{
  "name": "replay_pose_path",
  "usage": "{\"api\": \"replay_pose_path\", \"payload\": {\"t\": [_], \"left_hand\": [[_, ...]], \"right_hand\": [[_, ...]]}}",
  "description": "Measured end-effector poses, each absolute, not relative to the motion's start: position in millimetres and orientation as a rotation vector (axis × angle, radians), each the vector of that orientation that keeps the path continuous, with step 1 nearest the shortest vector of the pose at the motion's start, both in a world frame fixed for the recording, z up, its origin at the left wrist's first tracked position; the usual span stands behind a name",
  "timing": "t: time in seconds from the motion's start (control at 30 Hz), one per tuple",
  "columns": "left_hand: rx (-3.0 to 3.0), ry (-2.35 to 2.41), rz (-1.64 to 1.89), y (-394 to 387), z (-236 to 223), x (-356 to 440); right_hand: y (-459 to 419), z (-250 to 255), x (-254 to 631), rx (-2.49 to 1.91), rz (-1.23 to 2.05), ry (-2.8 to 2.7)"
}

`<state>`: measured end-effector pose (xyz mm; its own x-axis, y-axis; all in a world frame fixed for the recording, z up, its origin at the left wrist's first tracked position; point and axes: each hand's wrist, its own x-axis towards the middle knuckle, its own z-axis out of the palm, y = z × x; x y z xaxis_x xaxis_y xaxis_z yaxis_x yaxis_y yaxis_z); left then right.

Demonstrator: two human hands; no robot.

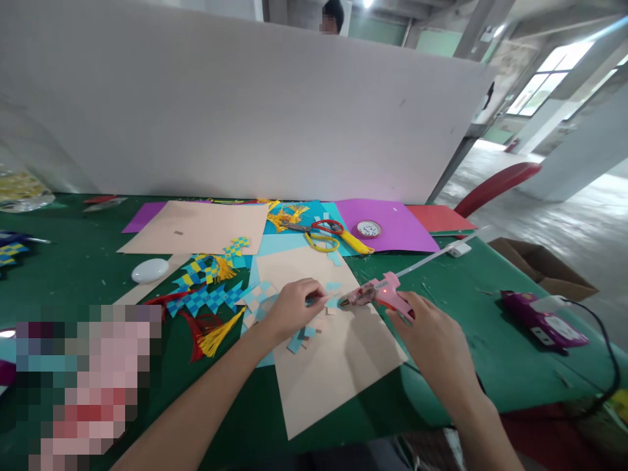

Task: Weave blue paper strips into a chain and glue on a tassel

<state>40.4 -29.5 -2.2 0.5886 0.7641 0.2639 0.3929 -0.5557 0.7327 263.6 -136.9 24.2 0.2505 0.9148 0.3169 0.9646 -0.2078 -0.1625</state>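
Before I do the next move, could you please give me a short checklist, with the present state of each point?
1. Right hand grips pink plastic glue gun: ok.
2. Small indicator light lit: ok.
3. Long translucent glue stick at the gun's rear: ok.
4. Left hand well away from pointed metal nozzle: not ok, it looks close.
5. Nozzle heat: cannot tell.
6. Metal scissors with red and yellow handles apart from both hands: ok.

Pink on glue gun (390, 286) | plain beige on front sheet (338, 386) | blue-and-yellow checks on upper woven piece (195, 272) | two-tone blue checks on lower woven piece (206, 300) | red and yellow on scissors (308, 230) | purple on packet (540, 319) | green on desk (471, 327)
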Motion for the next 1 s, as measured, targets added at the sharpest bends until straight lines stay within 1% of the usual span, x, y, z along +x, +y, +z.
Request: {"api": "replay_pose_path", "payload": {"t": [0.17,0.33,0.47,0.73,0.87,1.0], "left_hand": [[2.182,0.917,0.751,-30,1,40],[2.216,0.892,0.749,-32,0,40],[2.376,0.799,0.705,-34,-4,40],[2.726,0.695,0.553,-36,-1,42],[2.806,0.669,0.493,-37,2,44],[2.827,0.678,0.524,-39,3,46]], "right_hand": [[-139,22,273,-2.336,-0.151,-1.63],[-146,18,296,-2.468,-0.2,-1.556],[-148,13,310,-2.553,-0.254,-1.483],[-146,-7,323,-2.574,-0.249,-1.416],[-148,-19,327,-2.507,-0.323,-1.443],[-149,-25,331,-2.485,-0.37,-1.489]]}}
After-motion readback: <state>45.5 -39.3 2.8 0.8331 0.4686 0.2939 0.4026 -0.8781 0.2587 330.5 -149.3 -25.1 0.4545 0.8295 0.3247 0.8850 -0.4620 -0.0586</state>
